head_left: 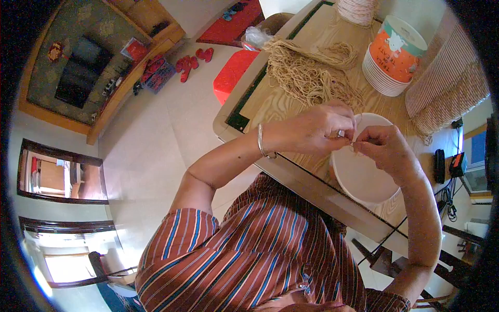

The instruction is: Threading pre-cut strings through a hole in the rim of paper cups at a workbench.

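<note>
The left hand (pixel 326 128) and right hand (pixel 389 150) meet over the bucket (pixel 364 179), fingers pinched closed on a thin strand (pixel 353 148), its detail too small to tell. Yarn (pixel 306 73) lies on the desk (pixel 261 108) at the bucket's 11 o'clock. The step looks like knotting or joining; the next move calls for steady pinches.

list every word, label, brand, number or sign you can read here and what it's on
Orange-and-teal tub: large printed lettering shows on its orange band; I don't copy printed words, so it goes unquoted.
Red item on the shelf: any print is too small and blurred to read.
Black-and-orange device: any marking is too small to read.
White open tub: no lettering visible inside.
</note>
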A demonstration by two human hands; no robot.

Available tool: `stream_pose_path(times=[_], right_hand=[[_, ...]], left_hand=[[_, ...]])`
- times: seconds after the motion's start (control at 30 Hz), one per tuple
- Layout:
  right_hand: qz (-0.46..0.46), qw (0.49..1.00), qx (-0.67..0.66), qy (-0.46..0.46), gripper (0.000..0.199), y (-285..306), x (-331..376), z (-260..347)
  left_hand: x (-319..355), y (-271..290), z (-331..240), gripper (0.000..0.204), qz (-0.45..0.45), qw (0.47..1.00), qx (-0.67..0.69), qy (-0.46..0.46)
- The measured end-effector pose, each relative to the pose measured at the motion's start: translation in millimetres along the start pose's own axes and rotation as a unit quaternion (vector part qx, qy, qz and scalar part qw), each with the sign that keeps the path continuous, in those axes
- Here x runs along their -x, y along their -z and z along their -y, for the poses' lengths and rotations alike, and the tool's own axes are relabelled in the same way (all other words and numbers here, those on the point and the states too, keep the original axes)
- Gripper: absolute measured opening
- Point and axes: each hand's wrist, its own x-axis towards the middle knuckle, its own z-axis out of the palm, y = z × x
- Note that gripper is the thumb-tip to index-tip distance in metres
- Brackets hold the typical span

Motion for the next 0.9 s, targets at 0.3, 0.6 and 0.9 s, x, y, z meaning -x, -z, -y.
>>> stream_pose_path(times=[0.3, 0.6, 0.9], right_hand=[[-0.085, 0.991, 0.101, 0.022, 0.016, 3, 19, 16], [-0.089, 0.972, 0.144, 0.165, 0.012, 3, 20, 9], [-0.139, 0.966, 0.113, 0.189, 0.01, -4, 10, 3]], left_hand=[[-4, -7, 1, 0.012, -0.037, 0.999, -0.013, 0.007], [-7, -10, 3, 0.01, -0.057, 0.996, -0.022, -0.058], [-8, -13, 5, 0.01, -0.085, 0.994, 0.01, -0.064]])
